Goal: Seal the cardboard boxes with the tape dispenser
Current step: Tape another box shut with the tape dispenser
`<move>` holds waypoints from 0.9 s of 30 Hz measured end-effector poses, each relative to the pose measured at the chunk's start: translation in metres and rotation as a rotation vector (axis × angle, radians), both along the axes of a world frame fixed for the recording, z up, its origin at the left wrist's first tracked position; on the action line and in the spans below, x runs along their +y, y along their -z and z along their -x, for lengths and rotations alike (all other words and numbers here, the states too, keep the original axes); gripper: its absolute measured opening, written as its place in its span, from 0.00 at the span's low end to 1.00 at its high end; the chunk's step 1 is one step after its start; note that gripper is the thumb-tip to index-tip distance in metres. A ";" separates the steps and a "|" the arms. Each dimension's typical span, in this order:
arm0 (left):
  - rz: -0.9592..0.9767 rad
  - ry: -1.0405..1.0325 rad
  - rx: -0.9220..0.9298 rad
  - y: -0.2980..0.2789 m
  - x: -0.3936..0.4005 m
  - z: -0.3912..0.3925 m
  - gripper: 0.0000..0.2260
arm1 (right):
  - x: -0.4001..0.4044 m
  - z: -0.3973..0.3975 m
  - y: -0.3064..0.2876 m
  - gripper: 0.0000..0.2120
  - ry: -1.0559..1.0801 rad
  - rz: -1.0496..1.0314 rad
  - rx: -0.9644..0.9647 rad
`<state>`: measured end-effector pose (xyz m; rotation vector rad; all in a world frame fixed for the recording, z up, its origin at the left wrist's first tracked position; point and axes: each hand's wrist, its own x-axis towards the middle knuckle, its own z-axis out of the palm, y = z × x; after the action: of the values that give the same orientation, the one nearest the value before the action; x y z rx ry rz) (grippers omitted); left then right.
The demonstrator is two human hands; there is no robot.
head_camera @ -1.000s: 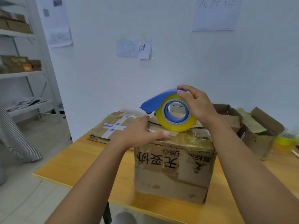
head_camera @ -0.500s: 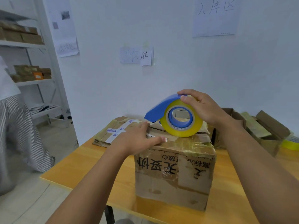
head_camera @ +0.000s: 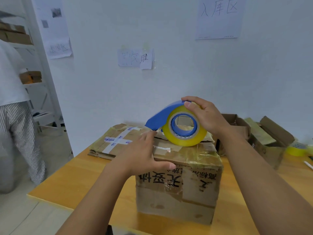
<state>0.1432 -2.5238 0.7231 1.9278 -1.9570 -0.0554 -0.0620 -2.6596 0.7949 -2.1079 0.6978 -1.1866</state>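
Observation:
A worn cardboard box (head_camera: 179, 189) with black characters on its front stands near the table's front edge. My right hand (head_camera: 205, 116) grips a blue tape dispenser (head_camera: 162, 117) loaded with a yellowish tape roll (head_camera: 184, 133), which sits on the box's top near the far edge. My left hand (head_camera: 144, 155) lies on the box's top left corner, fingers straight toward the dispenser's nose, thumb along the front top edge. Shiny tape covers part of the box top.
A flattened taped box (head_camera: 115, 141) lies at the back left of the wooden table (head_camera: 71, 184). Open boxes (head_camera: 267, 138) and another tape roll (head_camera: 296, 148) stand at the right. A person in striped trousers (head_camera: 18, 136) stands at the left by white shelves.
The view has shifted slightly right and down. The person at the left has come further into sight. My hands and the dispenser keep nearly the same places on the box.

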 end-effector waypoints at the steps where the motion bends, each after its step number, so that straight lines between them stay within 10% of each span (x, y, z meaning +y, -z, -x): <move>1: 0.018 0.009 0.015 0.001 0.000 0.000 0.48 | 0.000 0.000 0.000 0.10 0.000 0.001 -0.002; 27: -0.190 0.017 -0.116 -0.018 -0.020 -0.020 0.48 | -0.009 0.025 -0.004 0.09 0.040 0.052 0.005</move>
<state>0.1635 -2.5438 0.7411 2.0752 -2.1116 -0.1411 -0.0869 -2.6687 0.7987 -2.1496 0.7222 -1.2334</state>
